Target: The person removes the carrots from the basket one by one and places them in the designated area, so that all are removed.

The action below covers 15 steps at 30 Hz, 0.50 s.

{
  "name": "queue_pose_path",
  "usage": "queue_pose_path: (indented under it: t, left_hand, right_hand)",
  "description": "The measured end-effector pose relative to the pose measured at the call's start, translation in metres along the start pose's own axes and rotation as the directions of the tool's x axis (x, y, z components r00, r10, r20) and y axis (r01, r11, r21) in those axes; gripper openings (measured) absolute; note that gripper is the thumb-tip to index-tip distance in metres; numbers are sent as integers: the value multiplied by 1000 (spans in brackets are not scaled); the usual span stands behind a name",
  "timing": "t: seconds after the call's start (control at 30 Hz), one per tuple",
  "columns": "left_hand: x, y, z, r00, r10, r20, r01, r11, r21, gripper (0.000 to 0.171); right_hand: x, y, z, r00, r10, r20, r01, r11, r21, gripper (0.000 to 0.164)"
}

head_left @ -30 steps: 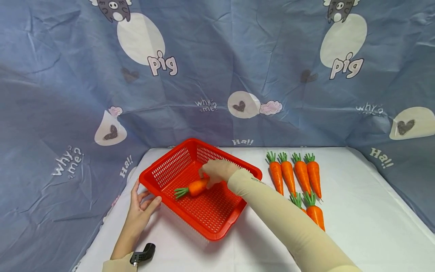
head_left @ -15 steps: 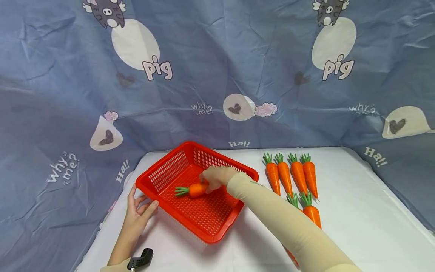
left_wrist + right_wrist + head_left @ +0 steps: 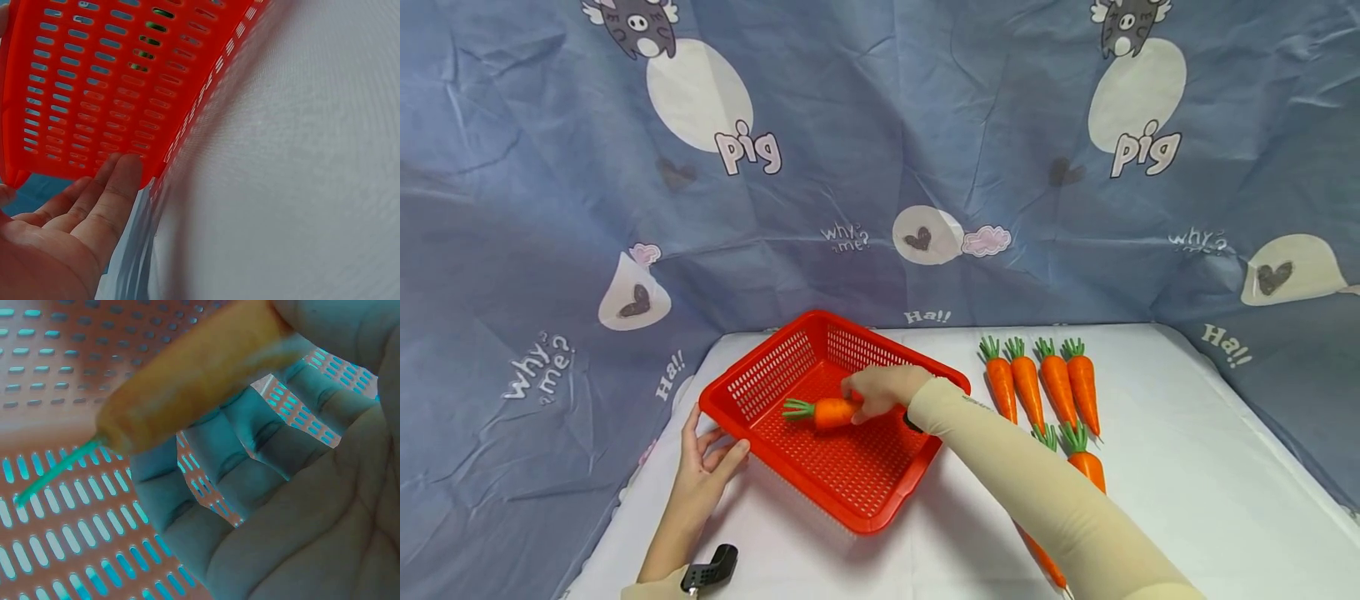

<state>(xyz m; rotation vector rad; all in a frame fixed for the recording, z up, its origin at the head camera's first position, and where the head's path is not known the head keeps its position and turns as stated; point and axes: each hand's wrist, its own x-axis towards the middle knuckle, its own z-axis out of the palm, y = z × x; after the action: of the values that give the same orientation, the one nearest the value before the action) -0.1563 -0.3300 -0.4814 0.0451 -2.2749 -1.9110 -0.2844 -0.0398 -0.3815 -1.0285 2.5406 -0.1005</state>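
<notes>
A red plastic basket with slotted walls stands on the white table, turned cornerwise. At its left corner, my left hand holds the rim, thumb at the near side and fingers around the outside. In the left wrist view, the fingers lie against the slotted wall. Inside the basket, my right hand grips a carrot by its tapered end. Its green stems point left, and the hand hides the tip. The right wrist view shows this carrot between thumb and fingers, close over the slotted basket.
To the right of the basket, several carrots lie side by side, stems away from me. Nearer me, another carrot and others are partly covered by the right sleeve. A patterned blue cloth hangs behind the table.
The held carrot's stem end has swung slightly away from me, so it lies more level. My right wrist has turned a little, showing a black band. The left hand stays at the basket corner.
</notes>
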Motion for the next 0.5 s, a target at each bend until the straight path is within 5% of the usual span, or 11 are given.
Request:
queue_pose_path:
  t: [0.5]
  left_hand:
    - [-1,1,-1,1000,-4,4,4,1000,17,105]
  right_hand:
    - [-7,7,-8,999,-10,-30,14,990,143,40]
